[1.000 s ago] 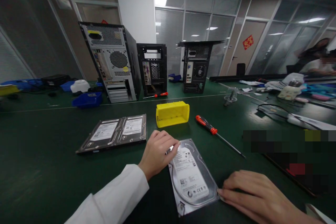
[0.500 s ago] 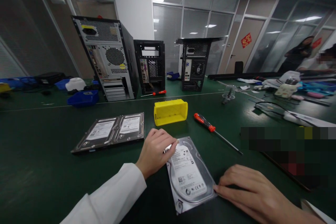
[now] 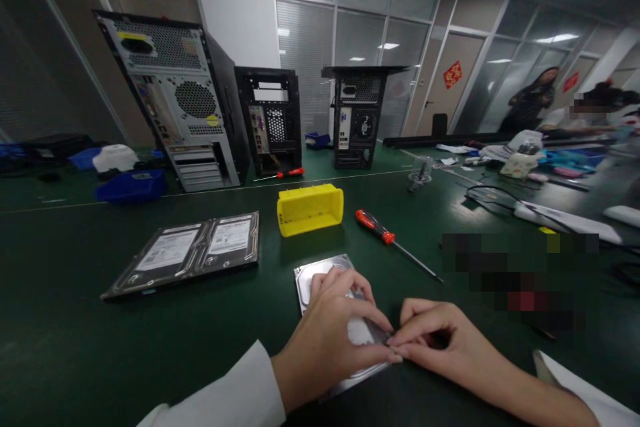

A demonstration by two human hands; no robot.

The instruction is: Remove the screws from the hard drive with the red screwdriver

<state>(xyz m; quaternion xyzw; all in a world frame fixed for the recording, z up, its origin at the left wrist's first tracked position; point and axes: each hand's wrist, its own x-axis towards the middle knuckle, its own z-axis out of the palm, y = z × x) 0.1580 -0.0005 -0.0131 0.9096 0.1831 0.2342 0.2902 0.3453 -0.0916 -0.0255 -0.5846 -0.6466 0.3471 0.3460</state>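
A silver hard drive with a white label lies on the table before me, much of it covered by my left hand. That hand is arched over the drive with its fingers on it, its thumb and a fingertip closed in around the near right corner. At the same corner, my right hand pinches with thumb and forefinger, its tips meeting the left hand's. Whatever lies between the right fingertips is too small or hidden to make out. Right of the drive's far end lies a screwdriver with a red and black handle.
Behind the drive stands a yellow bin on its side. Two more hard drives lie at left. Three computer cases line the back, near a second screwdriver and a blue bin. People are at the far right.
My left hand has moved from the drive's far left edge across to its near right corner, meeting my right hand there. The view has turned slightly right.
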